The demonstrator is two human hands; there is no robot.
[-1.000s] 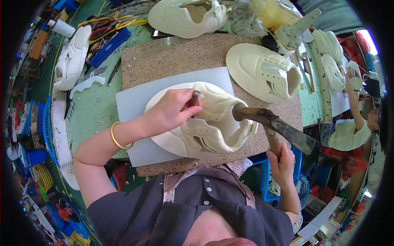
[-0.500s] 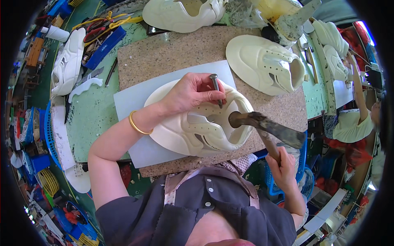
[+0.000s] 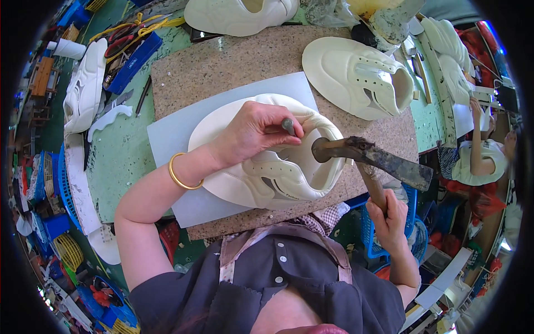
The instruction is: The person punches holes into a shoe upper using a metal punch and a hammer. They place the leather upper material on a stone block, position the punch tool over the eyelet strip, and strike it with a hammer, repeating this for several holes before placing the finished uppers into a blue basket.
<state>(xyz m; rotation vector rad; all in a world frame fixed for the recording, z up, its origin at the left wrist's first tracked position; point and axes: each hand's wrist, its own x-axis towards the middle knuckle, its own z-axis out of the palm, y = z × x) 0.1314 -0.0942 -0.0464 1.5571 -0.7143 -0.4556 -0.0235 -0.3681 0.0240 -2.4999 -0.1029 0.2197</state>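
A cream-white shoe upper (image 3: 227, 181) lies on a white sheet (image 3: 161, 146) in front of me, its opening toward the right. My left hand (image 3: 257, 129) pinches a metal punch (image 3: 288, 126) over the row of eyelet holes; the punch's lower end is hidden by my fingers. Wrapped round the wooden handle of a hammer (image 3: 359, 150), my right hand (image 3: 390, 220) is at the table's near right side. The dark, worn hammer head hangs above the shoe opening, its round face beside the punch and apart from it.
Under the sheet is a speckled stone slab (image 3: 222, 67). More white uppers (image 3: 356, 78) lie at the back and left. A blue tool box (image 3: 133, 64) holds scissors. Blue baskets (image 3: 409, 222) stand at the lower right. A co-worker (image 3: 481, 158) sits at the far right.
The punch has tipped from nearly upright so that its top end faces up at me. My left hand has shifted slightly left. The hammer's long end has swung a little to the right.
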